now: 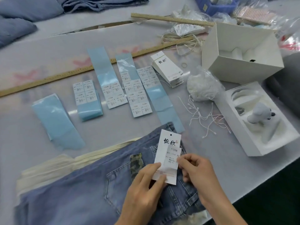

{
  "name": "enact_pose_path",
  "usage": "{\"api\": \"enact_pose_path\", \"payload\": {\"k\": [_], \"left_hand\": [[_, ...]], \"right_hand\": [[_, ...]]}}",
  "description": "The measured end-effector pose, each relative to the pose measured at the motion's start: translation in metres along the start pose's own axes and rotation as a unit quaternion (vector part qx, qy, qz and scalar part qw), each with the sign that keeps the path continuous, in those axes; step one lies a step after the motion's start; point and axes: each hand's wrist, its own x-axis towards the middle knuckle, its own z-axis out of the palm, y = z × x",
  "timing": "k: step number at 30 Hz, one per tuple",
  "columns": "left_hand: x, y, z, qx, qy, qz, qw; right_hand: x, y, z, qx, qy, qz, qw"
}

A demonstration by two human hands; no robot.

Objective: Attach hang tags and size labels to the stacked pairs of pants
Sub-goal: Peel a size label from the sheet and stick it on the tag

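Observation:
A folded pair of blue jeans (90, 189) lies at the near edge of the table on top of cream-coloured pants (53, 166). Over the jeans my left hand (142, 189) pinches the lower edge of a white hang tag (168, 143). My right hand (196, 172) pinches a size label (172, 158) marked 1103# XS against the tag's face. Several blue backing strips with size labels (138, 95) lie in a row further back. A stack of hang tags (167, 69) sits behind them. Loose white strings (204, 117) lie to the right.
Two wooden rulers (48, 78) lie across the table. A bag of strings (203, 85), an open white box (240, 51) and a white foam tray (259, 120) holding a small grey device stand at the right. More folded jeans (100, 4) lie at the back left.

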Motion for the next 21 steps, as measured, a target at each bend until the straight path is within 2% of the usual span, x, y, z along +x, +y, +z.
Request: {"api": "enact_pose_path", "payload": {"k": [13, 18, 21], "left_hand": [[-0.003, -0.010, -0.001, 0.043, 0.008, 0.036, 0.998], [0.004, -0.007, -0.002, 0.064, 0.016, 0.041, 0.997], [0.019, -0.008, -0.006, 0.076, -0.018, 0.066, 0.995]], "right_hand": [[0.004, 0.008, 0.009, -0.118, 0.012, -0.016, 0.993], [0.005, 0.010, 0.012, -0.247, 0.040, -0.040, 0.967], [0.006, 0.014, 0.016, -0.304, 0.063, -0.090, 0.946]]}}
